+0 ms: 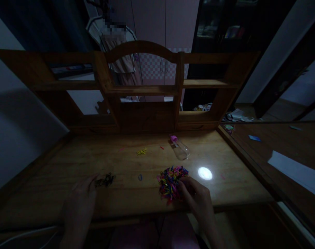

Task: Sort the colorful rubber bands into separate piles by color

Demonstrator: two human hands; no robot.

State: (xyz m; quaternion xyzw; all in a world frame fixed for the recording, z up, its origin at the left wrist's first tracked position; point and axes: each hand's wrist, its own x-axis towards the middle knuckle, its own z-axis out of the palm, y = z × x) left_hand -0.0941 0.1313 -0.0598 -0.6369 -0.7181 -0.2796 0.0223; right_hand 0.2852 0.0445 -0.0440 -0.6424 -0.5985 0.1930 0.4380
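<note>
A dense heap of small coloured bands (171,182) lies on the wooden desk in front of me. My right hand (197,193) is at the heap's right side, thumb and forefinger drawn together among the bands. Whatever sits between those fingertips is too small to make out. On the left, my left hand (82,197) rests low over the desk, its fingertips beside a small pile of black bands (105,180). That hand is dim and blurred, so its grip does not show. Between the two piles lies a single bluish band (140,177).
Farther back are a little group of yellow bands (142,151), a red piece (162,147) and a clear bottle with a pink cap (182,150) on its side. A bright light spot (205,173) falls right of the heap. A wooden shelf unit (147,117) closes off the back.
</note>
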